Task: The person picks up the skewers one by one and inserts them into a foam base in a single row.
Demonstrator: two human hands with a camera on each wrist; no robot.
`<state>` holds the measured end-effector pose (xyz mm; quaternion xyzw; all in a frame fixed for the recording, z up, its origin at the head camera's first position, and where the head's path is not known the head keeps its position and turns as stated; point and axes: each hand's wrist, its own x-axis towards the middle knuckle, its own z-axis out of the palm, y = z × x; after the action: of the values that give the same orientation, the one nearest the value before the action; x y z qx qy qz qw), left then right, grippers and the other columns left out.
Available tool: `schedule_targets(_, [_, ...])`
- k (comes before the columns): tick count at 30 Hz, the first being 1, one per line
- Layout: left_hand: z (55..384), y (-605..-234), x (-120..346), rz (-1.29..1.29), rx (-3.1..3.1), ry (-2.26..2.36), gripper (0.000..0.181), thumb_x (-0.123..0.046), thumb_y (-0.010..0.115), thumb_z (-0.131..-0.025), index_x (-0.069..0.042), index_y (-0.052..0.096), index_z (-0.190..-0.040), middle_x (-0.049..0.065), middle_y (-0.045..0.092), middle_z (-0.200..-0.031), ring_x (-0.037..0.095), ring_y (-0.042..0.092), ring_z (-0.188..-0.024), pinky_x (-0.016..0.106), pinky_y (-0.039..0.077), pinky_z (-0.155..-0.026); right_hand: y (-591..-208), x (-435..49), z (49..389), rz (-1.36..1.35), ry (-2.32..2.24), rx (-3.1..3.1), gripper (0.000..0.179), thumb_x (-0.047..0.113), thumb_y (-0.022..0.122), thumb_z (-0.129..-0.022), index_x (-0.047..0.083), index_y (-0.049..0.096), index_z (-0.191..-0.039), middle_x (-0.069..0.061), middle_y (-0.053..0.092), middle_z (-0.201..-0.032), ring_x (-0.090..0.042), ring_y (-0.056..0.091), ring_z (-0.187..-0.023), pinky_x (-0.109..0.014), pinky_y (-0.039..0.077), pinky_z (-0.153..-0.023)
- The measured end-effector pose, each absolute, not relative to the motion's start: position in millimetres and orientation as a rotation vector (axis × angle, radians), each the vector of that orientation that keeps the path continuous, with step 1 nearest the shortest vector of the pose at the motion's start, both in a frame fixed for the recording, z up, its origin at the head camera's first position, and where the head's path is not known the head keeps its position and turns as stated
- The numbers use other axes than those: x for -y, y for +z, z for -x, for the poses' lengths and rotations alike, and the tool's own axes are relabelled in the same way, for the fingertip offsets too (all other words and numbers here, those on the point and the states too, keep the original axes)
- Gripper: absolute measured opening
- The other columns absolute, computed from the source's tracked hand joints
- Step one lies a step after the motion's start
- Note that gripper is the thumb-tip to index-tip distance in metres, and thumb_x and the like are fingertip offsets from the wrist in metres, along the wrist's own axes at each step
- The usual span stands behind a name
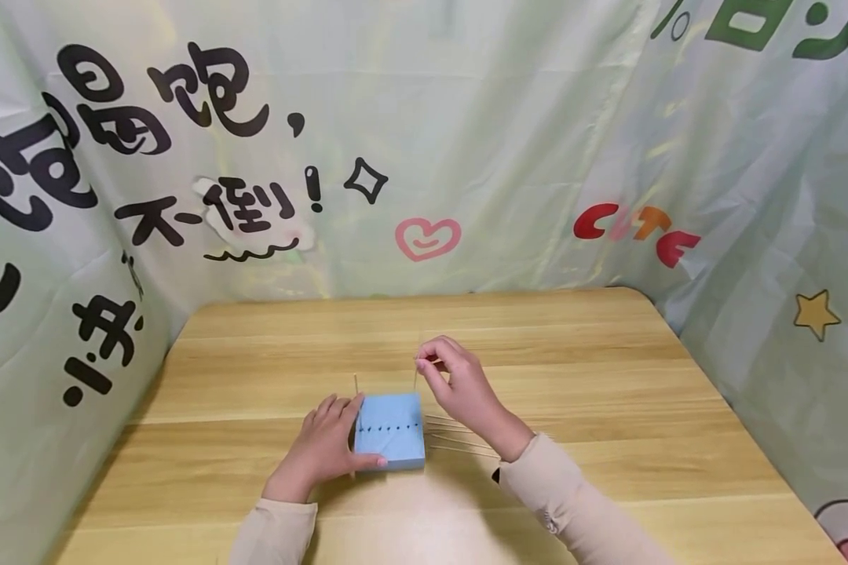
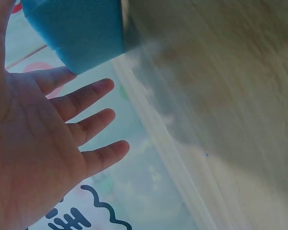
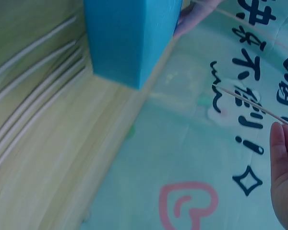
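A blue foam-like block [image 1: 389,443] with a row of dark dots across its top sits on the table. My left hand [image 1: 325,443] grips its left side, thumb along the front and index finger at the far left corner; the left wrist view shows the other fingers spread off the block [image 2: 79,33]. Above the far right corner, my right hand [image 1: 459,384] pinches a thin wooden stick [image 3: 254,106] that points down toward the block. Another thin stick [image 1: 356,383] stands upright at the block's left edge. Whether the pinched stick touches the block I cannot tell.
Several loose thin sticks [image 1: 459,447] lie on the wooden table [image 1: 608,377] just right of the block, partly under the right forearm. A printed cloth [image 1: 495,157] hangs behind the table and along both sides.
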<state>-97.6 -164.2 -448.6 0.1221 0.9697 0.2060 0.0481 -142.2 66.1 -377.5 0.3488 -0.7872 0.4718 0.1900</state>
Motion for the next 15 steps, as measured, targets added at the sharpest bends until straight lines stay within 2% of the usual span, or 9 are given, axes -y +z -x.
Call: schedule_targets(15, [99, -448, 166, -0.375, -2.949, 0.608, 0.109, -0.067, 0.074, -0.064, -0.002, 0.038, -0.143, 0.019, 0.047, -0.136, 0.044, 0.031, -0.132, 0.061, 0.028, -0.103, -392, -32, 136, -1.093, 1.468, 2.264, 0.006, 0.007, 0.058, -0.093, 0.002, 0.059, -0.091, -0.003, 0.06, -0.088, -0.013, 0.059, -0.079, -0.023, 0.054, -0.073])
